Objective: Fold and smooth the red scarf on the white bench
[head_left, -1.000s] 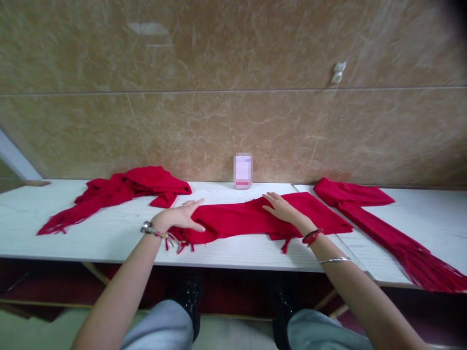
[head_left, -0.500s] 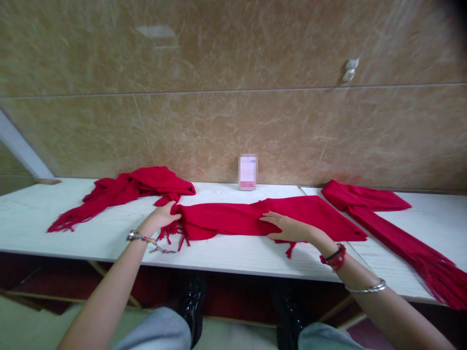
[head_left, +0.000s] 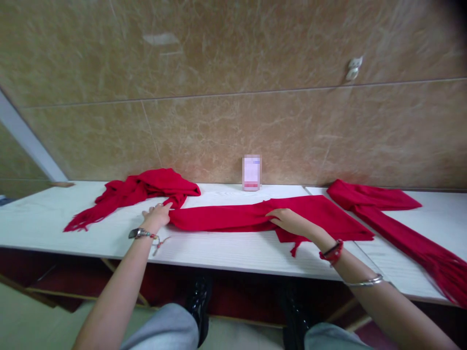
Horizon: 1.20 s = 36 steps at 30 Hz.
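A red fringed scarf (head_left: 226,217) lies folded lengthwise across the white table (head_left: 226,248) in front of me. My left hand (head_left: 157,217) is closed on the scarf's left end, where the fringe has been tucked under. My right hand (head_left: 290,221) grips the scarf's front edge near its middle, just left of a wider folded part (head_left: 328,218). Both wrists carry bracelets.
A crumpled red scarf (head_left: 142,192) lies at the back left, close to my left hand. Another red scarf (head_left: 386,218) stretches over the right-hand table. A small pink box (head_left: 251,172) stands against the marble wall. My knees and black shoes show below the table edge.
My left hand went from lying flat on the scarf to gripping its left end and folding the fringe under. My right hand slid to the front edge and closed on it. The scarf looks narrower.
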Each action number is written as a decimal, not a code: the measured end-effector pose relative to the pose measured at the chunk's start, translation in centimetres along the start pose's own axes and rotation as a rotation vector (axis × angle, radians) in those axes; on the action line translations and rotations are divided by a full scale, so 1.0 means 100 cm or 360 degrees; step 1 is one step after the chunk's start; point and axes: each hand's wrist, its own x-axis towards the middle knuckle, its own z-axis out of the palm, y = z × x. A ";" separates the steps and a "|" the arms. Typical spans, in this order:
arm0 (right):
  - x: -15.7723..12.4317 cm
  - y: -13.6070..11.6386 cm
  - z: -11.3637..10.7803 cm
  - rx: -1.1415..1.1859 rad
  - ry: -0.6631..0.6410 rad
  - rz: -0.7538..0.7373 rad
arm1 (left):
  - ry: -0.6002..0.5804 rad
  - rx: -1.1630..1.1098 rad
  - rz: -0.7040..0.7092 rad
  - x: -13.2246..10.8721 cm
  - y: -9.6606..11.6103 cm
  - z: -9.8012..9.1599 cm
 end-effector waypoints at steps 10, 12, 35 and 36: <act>-0.008 0.016 -0.037 0.0175 0.0022 0.0009 | 0.0160 -0.0172 0.1300 -0.066 0.151 -0.017; -0.014 0.018 -0.041 0.0130 0.0042 0.0003 | 0.0214 -0.0188 0.1464 -0.074 0.179 -0.011; -0.102 0.073 -0.037 -0.0171 0.0253 0.0210 | 0.0234 -0.0307 0.1585 -0.051 0.286 -0.007; -0.102 0.074 -0.036 -0.0168 0.0297 0.0250 | 0.0209 -0.0321 0.1576 -0.049 0.287 -0.007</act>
